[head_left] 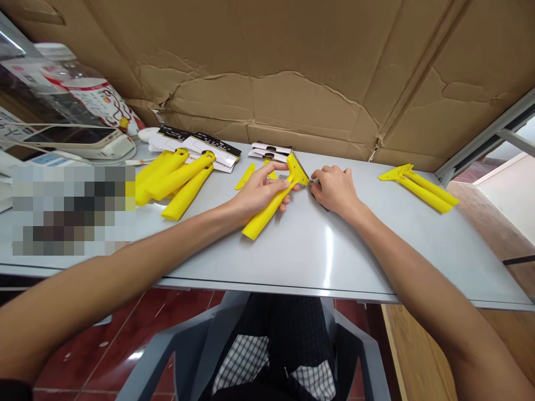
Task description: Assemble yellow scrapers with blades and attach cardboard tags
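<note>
My left hand (pixel 263 192) is wrapped round a yellow plastic tool (pixel 267 216), whose thick handle points toward the front edge and whose wide head is at the top. Just right of that head, my right hand (pixel 334 188) has its fingers curled round a small metallic piece (pixel 310 186) that touches the head. Most of this piece is hidden by the fingers. Behind my left hand lies a flat yellow piece (pixel 245 176), beside a few folded black-and-white cards (pixel 271 150).
Several yellow handles (pixel 188 192) lie at the left by packaging cards (pixel 213 149). Bottles (pixel 94 92) and a white device (pixel 83 142) stand at the back left. Another yellow tool (pixel 422 186) rests at the right of the grey table (pixel 292 267). Cardboard (pixel 309 50) lines the back.
</note>
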Demonstrator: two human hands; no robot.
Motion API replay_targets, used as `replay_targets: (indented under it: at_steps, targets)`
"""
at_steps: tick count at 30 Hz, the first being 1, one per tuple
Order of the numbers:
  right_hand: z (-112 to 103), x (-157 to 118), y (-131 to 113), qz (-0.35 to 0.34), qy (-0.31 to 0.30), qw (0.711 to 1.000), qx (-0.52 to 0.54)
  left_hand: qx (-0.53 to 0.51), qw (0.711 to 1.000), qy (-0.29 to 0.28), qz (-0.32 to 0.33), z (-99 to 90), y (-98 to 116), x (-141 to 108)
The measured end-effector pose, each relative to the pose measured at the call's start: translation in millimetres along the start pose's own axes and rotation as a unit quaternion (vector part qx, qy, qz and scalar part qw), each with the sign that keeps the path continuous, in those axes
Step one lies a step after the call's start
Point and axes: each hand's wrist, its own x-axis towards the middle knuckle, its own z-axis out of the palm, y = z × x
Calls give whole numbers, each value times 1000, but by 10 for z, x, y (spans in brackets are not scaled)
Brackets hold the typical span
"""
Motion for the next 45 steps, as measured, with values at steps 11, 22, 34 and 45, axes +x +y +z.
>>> replay_targets:
  at_steps: [11, 22, 34, 45]
  targets:
    - [-2, 17, 7, -11, 0, 1000, 3, -11, 1000, 6, -16, 23, -45, 29]
    - [9, 15, 49, -12, 21, 1000, 7, -34, 998, 42, -15, 55, -12, 11]
    - [-168, -68, 28, 69, 82, 889, 445, -82, 994, 22, -73, 110, 19, -102]
    - [-241, -194, -220, 28, 55, 881, 468, -88, 991, -10, -98, 158, -11, -192]
